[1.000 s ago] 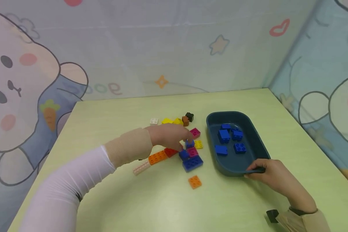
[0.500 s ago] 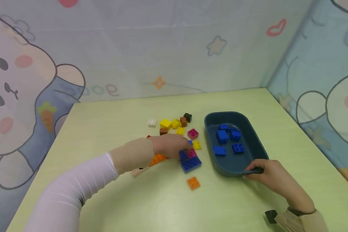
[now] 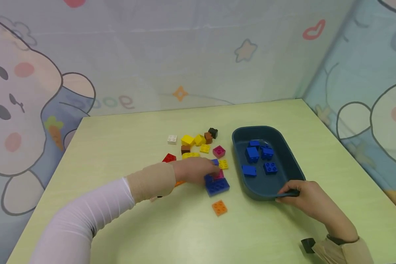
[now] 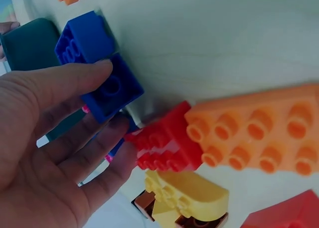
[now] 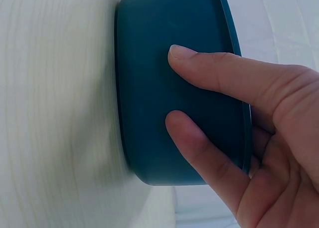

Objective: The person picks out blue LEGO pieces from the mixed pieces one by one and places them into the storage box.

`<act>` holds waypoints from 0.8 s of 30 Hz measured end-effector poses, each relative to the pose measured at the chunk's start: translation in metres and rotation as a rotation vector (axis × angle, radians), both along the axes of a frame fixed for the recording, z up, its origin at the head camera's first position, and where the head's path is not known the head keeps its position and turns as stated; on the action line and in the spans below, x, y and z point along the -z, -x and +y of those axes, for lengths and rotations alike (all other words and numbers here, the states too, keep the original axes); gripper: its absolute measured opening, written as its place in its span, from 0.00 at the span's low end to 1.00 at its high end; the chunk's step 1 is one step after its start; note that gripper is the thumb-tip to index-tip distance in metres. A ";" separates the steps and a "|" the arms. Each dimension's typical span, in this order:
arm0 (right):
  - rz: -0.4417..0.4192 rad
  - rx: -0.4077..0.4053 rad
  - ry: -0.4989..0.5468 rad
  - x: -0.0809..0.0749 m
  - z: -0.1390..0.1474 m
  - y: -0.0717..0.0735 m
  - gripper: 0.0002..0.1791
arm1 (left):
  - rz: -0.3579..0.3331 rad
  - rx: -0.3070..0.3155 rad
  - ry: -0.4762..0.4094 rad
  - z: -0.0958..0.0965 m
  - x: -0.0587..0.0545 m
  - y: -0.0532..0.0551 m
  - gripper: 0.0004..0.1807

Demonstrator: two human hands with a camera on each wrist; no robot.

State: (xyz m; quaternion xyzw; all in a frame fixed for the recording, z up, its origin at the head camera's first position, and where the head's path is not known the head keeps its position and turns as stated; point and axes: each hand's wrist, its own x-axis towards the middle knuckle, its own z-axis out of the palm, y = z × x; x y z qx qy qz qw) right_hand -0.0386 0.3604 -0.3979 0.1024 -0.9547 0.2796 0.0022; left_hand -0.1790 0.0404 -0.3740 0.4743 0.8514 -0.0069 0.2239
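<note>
My left hand (image 3: 199, 169) is low over the heap of toy building blocks. In the left wrist view its thumb and fingertips pinch a small blue block (image 4: 117, 87), whose hollow underside shows. A larger blue block (image 4: 88, 37) lies against it, and red (image 4: 167, 140) and orange (image 4: 259, 130) blocks are just past the fingers. My right hand (image 3: 308, 198) grips the near rim of a dark teal tray (image 3: 292, 161). The right wrist view shows its thumb and a finger on the tray's outer wall (image 5: 149, 88). Several blue blocks (image 3: 252, 154) lie inside the tray.
Behind the left hand are yellow (image 3: 187, 140), brown (image 3: 208, 138), black (image 3: 213, 132), white (image 3: 172, 139) and magenta (image 3: 219, 151) blocks. An orange square block (image 3: 219, 208) lies nearer the front. A printed cloth (image 3: 145, 55) hangs behind the table (image 3: 135, 134).
My left hand has come down and slightly toward me onto the blue blocks, uncovering yellow and brown ones behind it. The right hand keeps its grip on the tray, whose contents look unchanged.
</note>
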 end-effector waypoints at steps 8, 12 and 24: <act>0.022 -0.010 0.000 0.000 0.001 0.000 0.07 | 0.048 -0.020 -0.010 -0.002 0.008 -0.006 0.33; 0.016 -0.009 0.006 0.000 0.001 0.000 0.07 | 0.053 -0.025 -0.028 -0.005 0.014 -0.007 0.33; 0.002 -0.004 0.009 0.002 0.001 0.001 0.07 | 0.069 -0.007 -0.032 -0.008 0.016 -0.006 0.33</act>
